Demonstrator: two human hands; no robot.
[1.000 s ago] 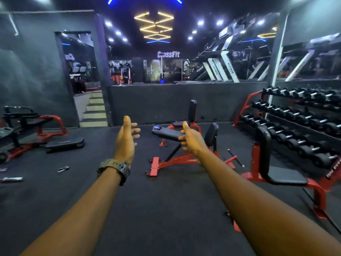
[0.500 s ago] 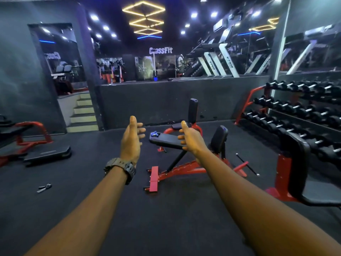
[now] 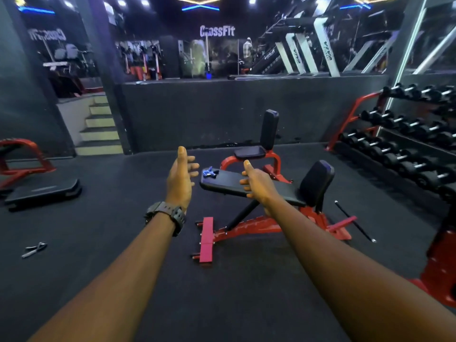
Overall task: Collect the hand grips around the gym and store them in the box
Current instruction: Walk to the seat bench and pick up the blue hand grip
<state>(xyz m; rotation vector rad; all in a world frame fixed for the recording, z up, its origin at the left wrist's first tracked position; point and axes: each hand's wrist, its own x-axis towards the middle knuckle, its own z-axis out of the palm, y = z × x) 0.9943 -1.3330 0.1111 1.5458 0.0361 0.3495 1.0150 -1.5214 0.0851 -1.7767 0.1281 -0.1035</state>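
We see a blue hand grip (image 3: 209, 172) lying on the near, left end of the black padded counter (image 3: 229, 184), a red-framed workout bench whose long axis runs from lower left to upper right toward its upright back pad. The grip lies flat with its handles splayed; its long axis seems to run roughly along the pad, but it is too small for us to say which end is the spring. A second hand grip (image 3: 34, 249), dark grey, lies on the floor (image 3: 98, 243) at far left, well apart from the counter, its handles pointing down and left, the coil end up and right.

Our left hand (image 3: 179, 180) is held out empty, fingers spread loosely, thumb up, just left of the blue grip and apart from it. A dark watch (image 3: 170, 213) sits on that wrist. Our right hand (image 3: 256, 182) is likewise wide and empty, and it covers the middle of the pad. The dumbbell rack (image 3: 404, 144) is cut off at the right edge. No box shows.
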